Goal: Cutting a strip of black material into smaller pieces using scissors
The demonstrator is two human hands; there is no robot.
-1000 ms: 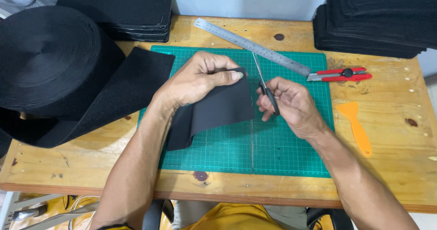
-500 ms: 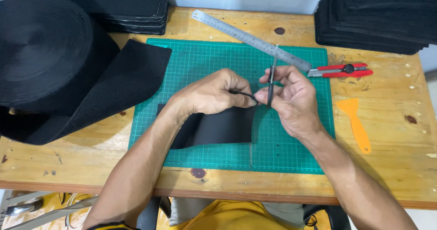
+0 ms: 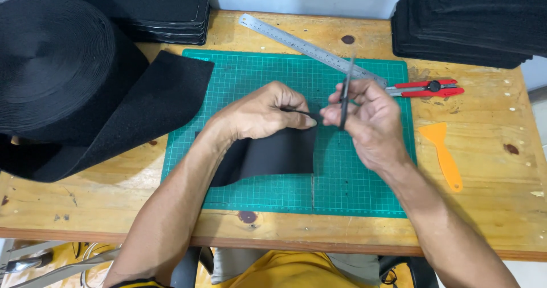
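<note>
My left hand [image 3: 259, 114] pinches the top edge of a black fabric piece [image 3: 273, 154], which hangs down onto the green cutting mat [image 3: 250, 71]. My right hand [image 3: 373, 122] grips a pair of scissors [image 3: 346, 82] with the blades pointing up and away from me. The scissors sit right at the fabric's upper right corner, and the fingertips of both hands almost touch there. The fabric's left end curls under my left wrist.
A big roll of black fabric [image 3: 51, 65] lies at the left, its loose end reaching onto the mat. Stacks of cut black pieces stand at the back left [image 3: 142, 8] and back right [image 3: 473, 20]. A steel ruler [image 3: 302, 45], a red utility knife [image 3: 427, 87] and an orange scraper [image 3: 441, 151] lie on the wooden table [image 3: 484, 208].
The scissors have swung from a slant along the fabric's right edge to nearly upright. Both hands have come together at the fabric's top right corner.
</note>
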